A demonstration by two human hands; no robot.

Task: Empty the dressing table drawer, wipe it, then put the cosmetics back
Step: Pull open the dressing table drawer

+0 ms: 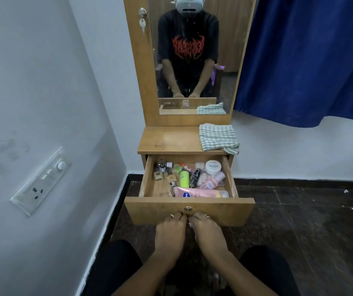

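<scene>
The wooden drawer [150,210] of the dressing table stands pulled out, full of cosmetics. A pink tube [199,192] lies along its front; a green bottle [184,178], a white round jar [213,166], a black tube [194,178] and several small bottles lie behind it. My left hand [169,231] and my right hand [206,230] sit side by side at the lower edge of the drawer front, fingers curled on it just below the metal lock [188,209]. A green-and-white checked cloth [217,136] lies folded on the right of the table top [167,139].
A mirror [192,50] in a wooden frame rises behind the table top, with a key [142,23] in its lock. A blue curtain [310,60] hangs at the right. A switch panel [41,180] is on the left wall. The floor is dark tile.
</scene>
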